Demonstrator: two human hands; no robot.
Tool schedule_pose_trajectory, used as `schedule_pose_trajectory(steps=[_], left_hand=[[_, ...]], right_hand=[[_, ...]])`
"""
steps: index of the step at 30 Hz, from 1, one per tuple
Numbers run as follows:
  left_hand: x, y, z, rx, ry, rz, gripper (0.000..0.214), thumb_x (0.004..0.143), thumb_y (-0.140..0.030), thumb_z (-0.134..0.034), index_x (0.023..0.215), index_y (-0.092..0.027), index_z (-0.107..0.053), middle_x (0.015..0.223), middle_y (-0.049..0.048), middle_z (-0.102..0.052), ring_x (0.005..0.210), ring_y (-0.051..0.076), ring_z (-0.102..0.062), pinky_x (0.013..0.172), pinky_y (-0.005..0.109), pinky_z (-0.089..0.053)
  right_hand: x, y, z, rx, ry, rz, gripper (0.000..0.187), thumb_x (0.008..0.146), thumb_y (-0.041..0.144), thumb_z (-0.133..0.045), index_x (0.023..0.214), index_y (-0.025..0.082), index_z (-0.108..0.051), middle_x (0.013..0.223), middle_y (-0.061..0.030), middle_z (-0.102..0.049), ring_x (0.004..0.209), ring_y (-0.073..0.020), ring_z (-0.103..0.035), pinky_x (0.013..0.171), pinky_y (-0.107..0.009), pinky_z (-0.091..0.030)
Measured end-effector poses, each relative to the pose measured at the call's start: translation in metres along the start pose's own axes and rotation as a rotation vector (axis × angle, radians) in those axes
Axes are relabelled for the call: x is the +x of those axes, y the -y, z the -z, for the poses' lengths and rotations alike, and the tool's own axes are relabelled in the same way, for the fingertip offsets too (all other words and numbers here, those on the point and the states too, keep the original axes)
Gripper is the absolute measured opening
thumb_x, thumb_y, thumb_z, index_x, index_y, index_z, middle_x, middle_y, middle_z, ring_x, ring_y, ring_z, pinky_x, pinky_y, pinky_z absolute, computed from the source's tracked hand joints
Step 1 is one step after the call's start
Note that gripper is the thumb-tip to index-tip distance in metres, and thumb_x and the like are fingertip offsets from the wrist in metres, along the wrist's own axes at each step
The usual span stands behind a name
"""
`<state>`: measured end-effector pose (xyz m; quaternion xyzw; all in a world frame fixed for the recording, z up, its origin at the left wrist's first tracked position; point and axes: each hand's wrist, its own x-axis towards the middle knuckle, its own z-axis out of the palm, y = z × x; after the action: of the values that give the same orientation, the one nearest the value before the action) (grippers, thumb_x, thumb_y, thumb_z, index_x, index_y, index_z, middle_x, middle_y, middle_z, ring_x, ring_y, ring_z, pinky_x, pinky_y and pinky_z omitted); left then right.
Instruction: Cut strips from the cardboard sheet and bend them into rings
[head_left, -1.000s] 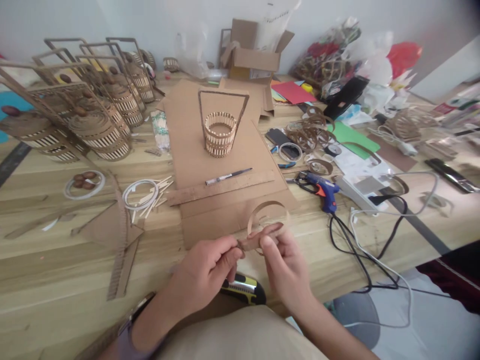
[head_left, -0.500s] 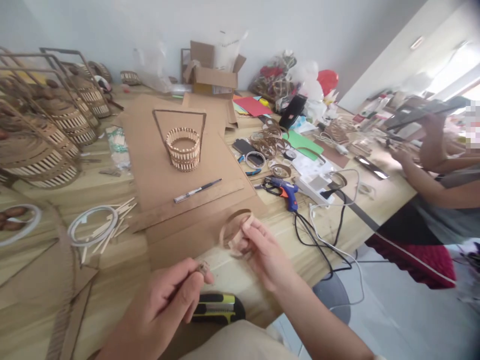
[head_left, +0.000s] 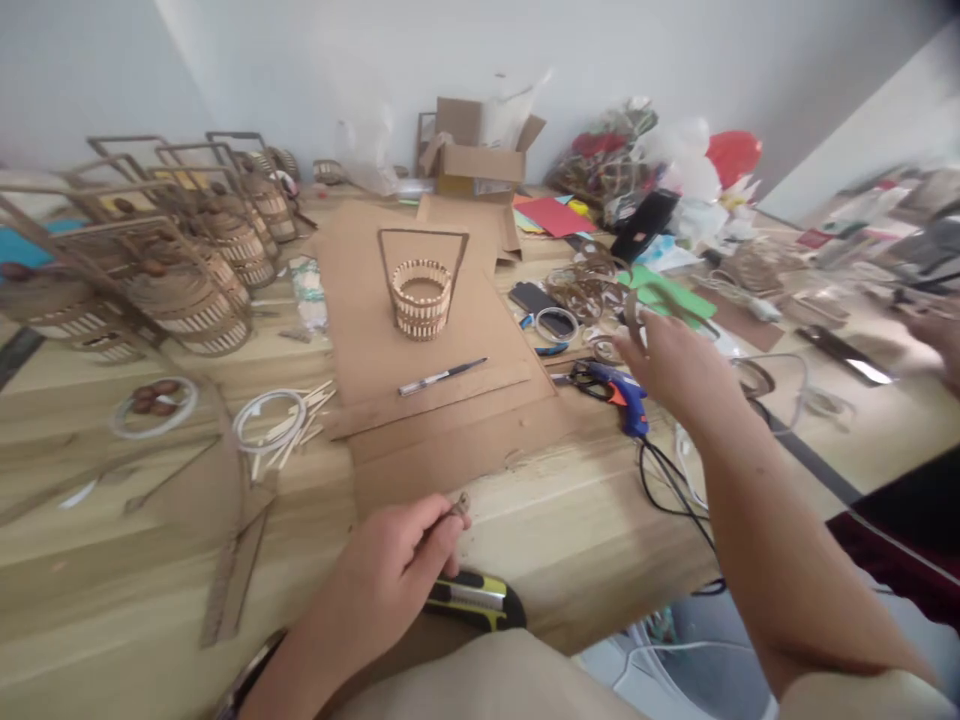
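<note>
My left hand (head_left: 405, 555) is closed, pinching a small brown crumpled piece (head_left: 461, 505) between thumb and fingertips above the table's near side. Under it lies a yellow and black utility knife (head_left: 480, 598). My right hand (head_left: 679, 365) reaches out to the right, its fingers closed on a looped brown strip (head_left: 635, 320); part of the grip is hidden and blurred. Just below that hand is a blue glue gun (head_left: 626, 400). A small basket (head_left: 421, 300) of pale and brown slats, with a square-cornered handle, stands upright on the cardboard (head_left: 367, 370), behind a pen (head_left: 442, 377).
Several lidded baskets (head_left: 199, 300) with tall handles crowd the left. Nearer are a white tubing ring (head_left: 270, 420) and thin sticks (head_left: 306, 430). Coiled brown strips (head_left: 581, 285), a phone (head_left: 541, 308) and black cables (head_left: 671, 480) lie right. Another person's hand (head_left: 937, 335) shows at the right edge.
My right hand has moved away and to the right with the brown strip, towards the coiled strips. My left hand keeps its pinch. The view has turned left.
</note>
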<state>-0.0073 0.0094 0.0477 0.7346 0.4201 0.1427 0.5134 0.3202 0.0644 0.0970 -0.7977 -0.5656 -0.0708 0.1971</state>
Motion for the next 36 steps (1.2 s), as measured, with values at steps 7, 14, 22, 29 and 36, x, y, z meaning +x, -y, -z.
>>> schedule_pose_trajectory(steps=[7, 14, 22, 29, 36], left_hand=[[0.000, -0.002, 0.001, -0.032, -0.010, 0.037, 0.037, 0.098, -0.038, -0.044, 0.066, -0.020, -0.053, 0.059, -0.0035, -0.062, 0.054, 0.011, -0.054, 0.055, 0.021, -0.036], [-0.016, -0.004, 0.006, -0.086, 0.015, -0.010, 0.046, 0.102, -0.044, -0.041, 0.064, -0.020, -0.047, 0.055, -0.0045, -0.059, 0.051, 0.009, -0.053, 0.053, 0.019, -0.035], [-0.073, -0.006, 0.038, -0.078, 0.149, -0.090, 0.071, 0.100, -0.069, -0.021, 0.081, -0.020, -0.068, 0.054, 0.0003, -0.064, 0.052, 0.012, -0.060, 0.056, 0.021, -0.043], [-0.127, -0.005, 0.068, 0.104, -0.348, 0.164, 0.059, 0.096, -0.069, -0.038, 0.078, -0.027, -0.074, 0.050, 0.0002, -0.062, 0.049, 0.016, -0.057, 0.063, 0.028, -0.050], [-0.095, 0.043, 0.079, 0.722, -0.812, 0.373, 0.042, 0.099, -0.046, -0.032, 0.099, -0.020, -0.066, 0.098, 0.0100, -0.074, 0.093, 0.028, -0.069, 0.082, 0.037, -0.053]], right_hand=[[-0.105, 0.082, -0.035, 0.836, 0.859, 0.328, 0.038, 0.092, 0.057, -0.053, 0.091, 0.022, -0.068, 0.085, -0.0041, -0.073, 0.077, -0.0185, -0.065, 0.067, -0.030, -0.047], [-0.116, 0.087, -0.067, 1.170, 0.827, -0.057, 0.057, 0.077, 0.076, -0.062, 0.066, 0.021, -0.053, 0.057, 0.0045, -0.047, 0.055, -0.0105, -0.041, 0.055, -0.025, -0.036], [-0.080, 0.027, -0.090, 1.132, 0.528, -0.176, 0.054, 0.067, 0.074, -0.073, 0.061, 0.022, -0.058, 0.053, 0.0031, -0.050, 0.050, -0.0124, -0.043, 0.048, -0.027, -0.038], [-0.090, 0.058, -0.090, 1.208, 0.571, -0.021, 0.052, 0.084, 0.072, -0.056, 0.101, 0.024, -0.069, 0.082, -0.0061, -0.072, 0.070, -0.0202, -0.066, 0.064, -0.036, -0.055], [-0.135, 0.086, -0.082, 0.713, 0.746, 0.533, 0.023, 0.094, 0.040, -0.057, 0.099, 0.022, -0.069, 0.089, -0.0071, -0.071, 0.081, -0.0224, -0.068, 0.071, -0.036, -0.056]])
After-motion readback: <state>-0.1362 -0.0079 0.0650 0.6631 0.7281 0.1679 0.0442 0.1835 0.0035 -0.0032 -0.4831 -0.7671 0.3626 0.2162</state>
